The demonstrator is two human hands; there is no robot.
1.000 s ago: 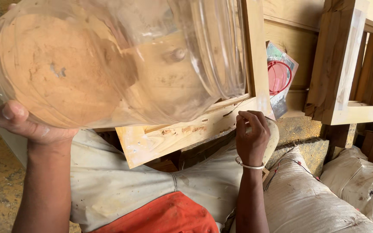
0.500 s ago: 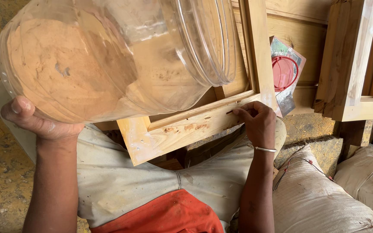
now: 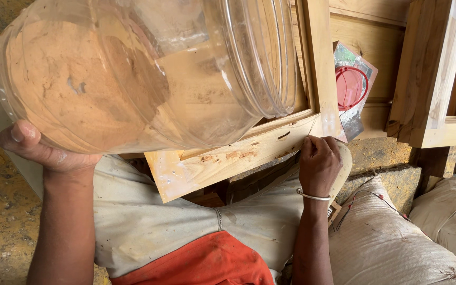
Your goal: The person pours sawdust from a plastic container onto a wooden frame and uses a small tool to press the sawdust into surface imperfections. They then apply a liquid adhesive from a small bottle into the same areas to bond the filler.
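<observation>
My left hand [image 3: 43,150] cups the base of a big clear plastic jar [image 3: 149,74], held on its side with reddish-brown powder coating the inside; its open mouth points right. The jar hovers over a pale wooden frame [image 3: 228,161] that rests across my lap, with patches of brown filler along its lower rail. My right hand [image 3: 319,163], a thin bangle at the wrist, is curled with fingertips pressed on the frame's right corner; whether it holds anything is hidden.
A red lid [image 3: 351,87] lies on a shiny wrapper beside the frame. More wooden frames [image 3: 434,79] lean at the right. White stuffed sacks [image 3: 391,243] sit at lower right. The floor [image 3: 1,232] is speckled stone.
The jar has shifted slightly right and lower in view. My right hand has slid up along the frame's edge to its right corner.
</observation>
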